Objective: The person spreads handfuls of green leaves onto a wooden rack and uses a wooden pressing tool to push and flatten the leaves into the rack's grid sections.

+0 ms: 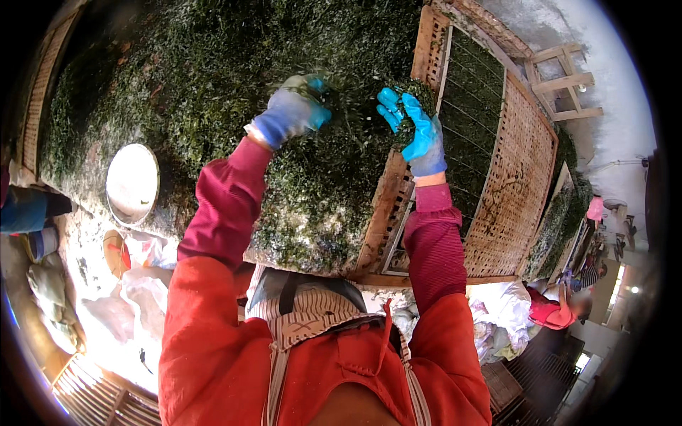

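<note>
A thick heap of loose, chopped-looking dark green leaves (199, 78) covers the work surface; I cannot tell what plant they are. My left hand (295, 110), in a blue and grey glove, is over the middle of the heap. Motion smears its fingers, and bits of green fly beside it. Near the frame's left edge, my right hand (419, 131) wears a bright blue glove and cups a clump of green leaves (415, 92) between thumb and fingers. Just right of it lies a wooden frame (383, 213) with a sectioned bed of the same leaves (469, 121) on a woven mat (515, 192).
A round whitish disc (133, 184) rests at the heap's left front edge. White plastic bags (135, 298) lie below it. A wooden stand (565, 82) is at the far right. A person in red (550, 309) and further mats are at right; another person's blue clothing (25, 211) shows at left.
</note>
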Tool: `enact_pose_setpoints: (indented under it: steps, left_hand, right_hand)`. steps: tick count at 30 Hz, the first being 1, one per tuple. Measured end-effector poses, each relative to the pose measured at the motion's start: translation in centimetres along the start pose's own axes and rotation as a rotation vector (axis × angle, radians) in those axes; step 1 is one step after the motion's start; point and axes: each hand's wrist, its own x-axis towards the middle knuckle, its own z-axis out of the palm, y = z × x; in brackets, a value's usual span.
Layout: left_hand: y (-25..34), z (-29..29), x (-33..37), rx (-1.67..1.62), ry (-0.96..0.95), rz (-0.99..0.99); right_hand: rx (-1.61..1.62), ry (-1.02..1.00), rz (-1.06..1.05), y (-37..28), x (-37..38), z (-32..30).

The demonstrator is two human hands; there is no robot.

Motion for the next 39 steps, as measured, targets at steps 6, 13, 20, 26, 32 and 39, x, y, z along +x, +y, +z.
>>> enact_pose_setpoints:
  steps: [6,13,20,26,32,39]
  left_hand:
    - [4.3,-2.6,-0.4,-0.485,0.151,0.747]
    - [-0.9,-0.5,-0.3,-0.019,0.660,0.660]
    - [-5.7,8.3,-17.5,-0.994,-0.081,-0.071]
    - [3.0,23.5,-26.1,-2.062,-0.566,-0.222]
    - [6.3,30.9,-28.7,-1.981,-0.407,-0.422]
    - [6.4,29.1,-21.3,-1.044,-0.165,0.331]
  right_hand:
    - [-0.070,-0.323,0.006,4.0,-1.3,-3.9]
    - [-0.384,-0.062,0.375,2.8,-1.0,4.7]
    - [-0.380,-0.275,0.547,-3.4,-12.1,2.9]
    - [-0.082,-0.369,0.649,0.1,-28.5,-3.6]
    - [-0.035,-0.006,0.885,-0.3,-39.0,-9.0]
    - [-0.683,-0.232,0.503,-1.3,-31.0,-15.7]
